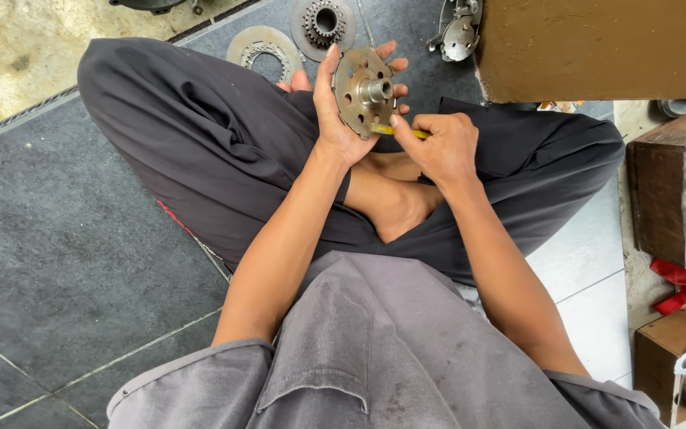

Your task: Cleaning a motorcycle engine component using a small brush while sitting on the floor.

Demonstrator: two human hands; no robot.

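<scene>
Now mid-step: left hand cupped round holed metal hub, held upright above crossed legs; right hand fisted on yellow-handled tool, tip at hub's lower edge. Likely scraping or prying; next calls for steady grip, careful tip pressure.

The left hand holds a round metal hub with holes upright over the crossed legs. The right hand grips a yellow tool whose tip touches the hub. Two metal discs lie on the dark floor behind.
</scene>
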